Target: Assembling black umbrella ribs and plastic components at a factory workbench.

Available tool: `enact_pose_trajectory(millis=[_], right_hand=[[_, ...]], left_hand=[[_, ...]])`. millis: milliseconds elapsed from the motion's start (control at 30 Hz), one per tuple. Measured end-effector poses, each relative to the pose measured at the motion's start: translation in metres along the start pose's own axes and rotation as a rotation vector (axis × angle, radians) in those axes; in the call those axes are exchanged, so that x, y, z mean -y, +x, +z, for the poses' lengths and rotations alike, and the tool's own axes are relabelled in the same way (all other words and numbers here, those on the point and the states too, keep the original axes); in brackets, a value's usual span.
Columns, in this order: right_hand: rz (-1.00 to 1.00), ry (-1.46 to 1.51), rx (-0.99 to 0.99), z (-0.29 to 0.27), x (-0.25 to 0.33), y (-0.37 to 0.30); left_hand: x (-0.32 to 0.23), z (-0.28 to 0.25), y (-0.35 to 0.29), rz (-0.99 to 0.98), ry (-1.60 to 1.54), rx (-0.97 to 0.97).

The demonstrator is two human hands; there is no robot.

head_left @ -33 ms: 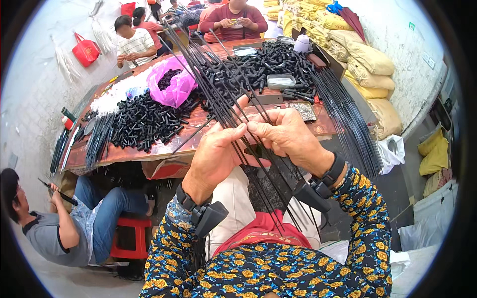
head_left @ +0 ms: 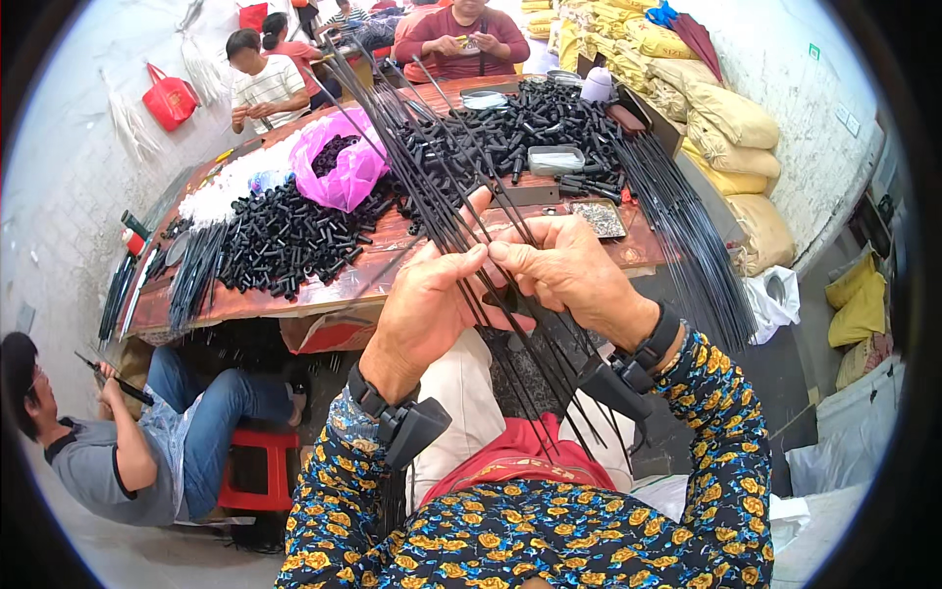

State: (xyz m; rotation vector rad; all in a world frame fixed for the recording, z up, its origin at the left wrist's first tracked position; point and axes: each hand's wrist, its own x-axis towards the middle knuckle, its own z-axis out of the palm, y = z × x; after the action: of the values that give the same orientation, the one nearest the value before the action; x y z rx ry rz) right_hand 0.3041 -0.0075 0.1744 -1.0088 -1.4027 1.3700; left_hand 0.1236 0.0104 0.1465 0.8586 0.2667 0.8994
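Observation:
Several long, thin black rods [head_left: 428,187] slant across the middle, from over the table down toward my lap. My left hand [head_left: 432,294] is closed around the bundle, its thumb pressing on the rods. Close against it, my right hand [head_left: 574,270] pinches one or more of the same rods between thumb and fingers; exactly how many is hidden. The two thumbs nearly meet. Left of my left hand, a thin rod [head_left: 378,275] points out over the table edge, smeared by motion. Both wrists carry black strapped-on devices.
The reddish table [head_left: 643,245] holds heaps of short black tubes [head_left: 294,240], a pink plastic bag [head_left: 343,172], a tray of small metal parts [head_left: 601,219] and a rod bundle [head_left: 687,236]. A seated co-worker [head_left: 118,442] is at left; others sit beyond. Sacks [head_left: 736,118] are piled at right.
The thin rod left of my left hand has shifted slightly and is blurred now. A co-worker's hands across the table have moved a little. My hands stay in place.

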Motion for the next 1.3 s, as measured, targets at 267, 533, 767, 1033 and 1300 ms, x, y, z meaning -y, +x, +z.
enact_pose_trajectory(millis=[267, 533, 767, 1033, 1300], right_hand=[[-0.031, -0.028, 0.076, 0.003, -0.017, 0.009], [-0.184, -0.100, -0.124, -0.002, -0.001, 0.013], [-0.283, -0.313, -0.170, -0.007, -0.020, 0.021], [-0.188, 0.206, -0.061, 0.030, -0.030, 0.005], [-0.216, -0.067, -0.053, 0.032, -0.045, -0.007]], left_hand=[[-0.003, -0.005, -0.001, -0.001, 0.007, -0.003], [-0.007, -0.001, -0.006, -0.023, 0.020, 0.006], [-0.004, -0.004, -0.005, -0.022, -0.002, 0.046], [0.003, -0.015, -0.008, 0.030, 0.104, -0.105], [-0.002, -0.012, -0.004, 0.011, 0.152, -0.008]])
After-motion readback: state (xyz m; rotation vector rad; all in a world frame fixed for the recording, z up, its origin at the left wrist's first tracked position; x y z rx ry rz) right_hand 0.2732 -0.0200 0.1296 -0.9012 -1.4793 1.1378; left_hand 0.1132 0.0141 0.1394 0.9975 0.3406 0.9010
